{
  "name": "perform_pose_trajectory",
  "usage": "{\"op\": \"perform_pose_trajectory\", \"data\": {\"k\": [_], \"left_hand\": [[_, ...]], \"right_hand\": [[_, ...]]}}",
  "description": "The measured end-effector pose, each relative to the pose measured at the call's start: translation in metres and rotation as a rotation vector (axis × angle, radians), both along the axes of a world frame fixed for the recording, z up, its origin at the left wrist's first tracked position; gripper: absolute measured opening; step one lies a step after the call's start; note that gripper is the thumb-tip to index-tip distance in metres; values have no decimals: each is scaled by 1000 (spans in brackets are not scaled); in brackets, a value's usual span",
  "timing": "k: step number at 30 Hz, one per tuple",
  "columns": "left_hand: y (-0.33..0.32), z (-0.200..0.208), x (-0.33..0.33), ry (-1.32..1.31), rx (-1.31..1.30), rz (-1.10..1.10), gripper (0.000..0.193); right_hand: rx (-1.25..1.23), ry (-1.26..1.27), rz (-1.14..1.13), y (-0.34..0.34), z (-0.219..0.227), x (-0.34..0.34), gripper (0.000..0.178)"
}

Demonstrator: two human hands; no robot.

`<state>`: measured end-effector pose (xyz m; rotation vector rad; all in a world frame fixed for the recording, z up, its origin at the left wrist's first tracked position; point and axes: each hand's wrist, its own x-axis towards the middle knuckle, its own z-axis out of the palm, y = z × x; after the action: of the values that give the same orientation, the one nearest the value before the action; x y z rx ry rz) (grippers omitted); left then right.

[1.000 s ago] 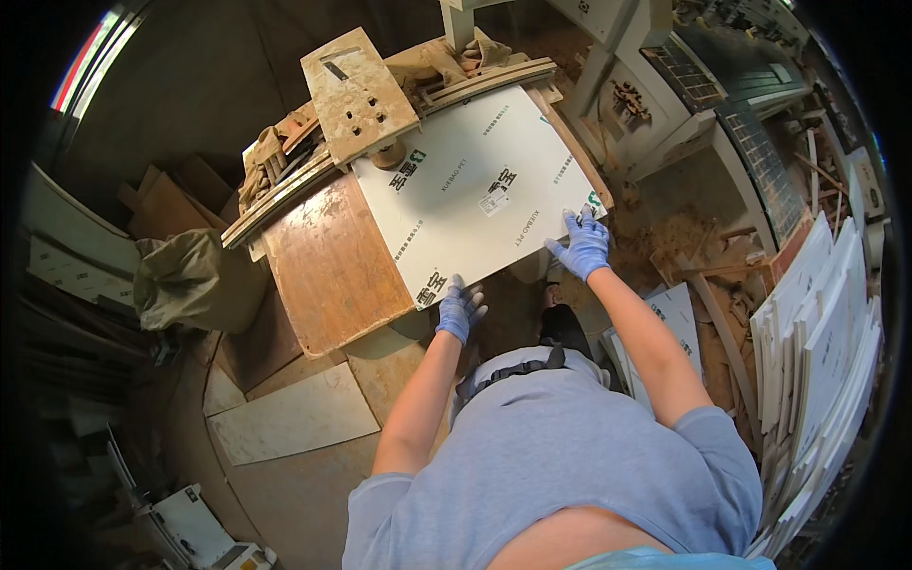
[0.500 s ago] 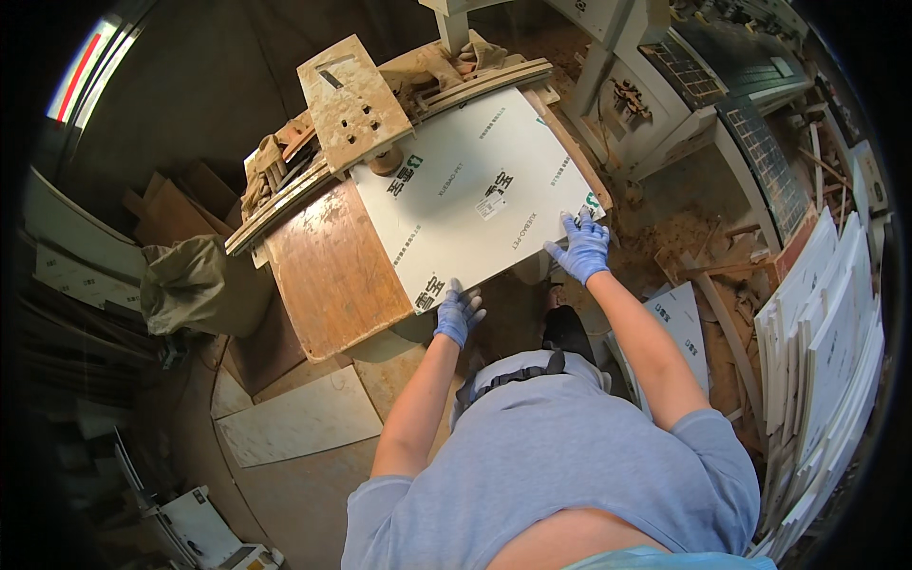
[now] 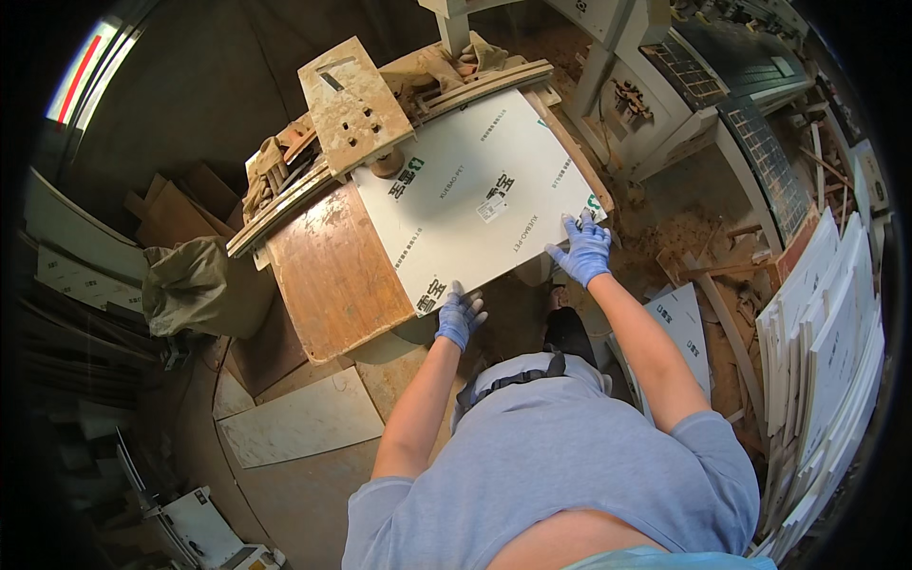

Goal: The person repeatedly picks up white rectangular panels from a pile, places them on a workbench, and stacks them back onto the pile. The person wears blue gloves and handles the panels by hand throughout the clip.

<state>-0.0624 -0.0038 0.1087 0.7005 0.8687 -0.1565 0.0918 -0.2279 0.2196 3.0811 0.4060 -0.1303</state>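
White printed panel (image 3: 461,223) lies flat on brown wood tbl (image 3: 332,271), upper ctr of frame, L hand (image 3: 460,318) w/ fingers slightly apart at its lower edge, R hand (image 3: 582,249) w/ fingers & thumb spread at its lower-right corner, white boards (image 3: 826,356) stacked far R.

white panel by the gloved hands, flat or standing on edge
Flat: the white panel lies on the brown tabletop, printed face up.

a bright opening (image 3: 106,68) glows upper left, and brown debris (image 3: 679,214) litters the dim floor (image 3: 309,499)
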Motion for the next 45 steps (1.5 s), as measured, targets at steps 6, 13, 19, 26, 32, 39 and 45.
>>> {"op": "perform_pose_trajectory", "data": {"k": [6,13,19,26,32,39,45], "left_hand": [[2,-5,-1,-3,-5,-3,64],[3,-4,0,-11,-29,-12,58],[1,-2,2,-24,-39,-24,55],[2,-3,0,-33,-49,-23,56],[1,-10,0,-42,-34,1,56],[2,-11,-2,-14,-31,41,43],[-1,-12,-1,-4,-4,44,45]], "right_hand": [[21,11,-5,1,2,-1,82],[12,-30,2,0,-3,-2,80],[23,-22,5,-3,-7,2,80],[21,-23,-5,-1,-7,1,81],[65,-24,-7,-6,-9,-1,81],[138,-139,62,-20,-1,6,70],[76,-145,100,-53,-3,37,83]]}}
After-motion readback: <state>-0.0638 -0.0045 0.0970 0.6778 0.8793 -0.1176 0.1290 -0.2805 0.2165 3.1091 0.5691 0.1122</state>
